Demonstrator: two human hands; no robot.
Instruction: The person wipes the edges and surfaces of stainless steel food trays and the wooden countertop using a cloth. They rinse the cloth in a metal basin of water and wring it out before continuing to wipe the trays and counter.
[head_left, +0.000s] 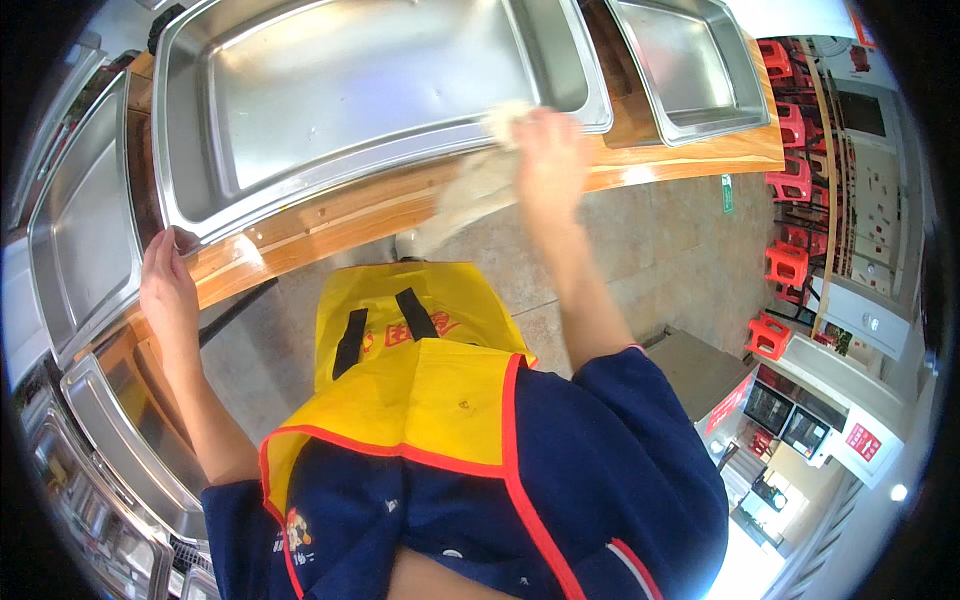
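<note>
A large rectangular stainless steel pan rests on a wooden counter. At its near right rim my right hand, blurred, is closed on a pale cloth. Part of the cloth touches the rim, and the rest hangs over the counter's edge. My left hand is at the pan's near left corner, its fingertips at the rim; whether they grip it I cannot tell. Smaller steel pans stand to the right and to the left of the large one.
Another steel pan lies at the lower left, beside stacked metal containers. A grey-topped cabinet stands right of my body. Red plastic stools line the far right. A tiled floor shows below the counter.
</note>
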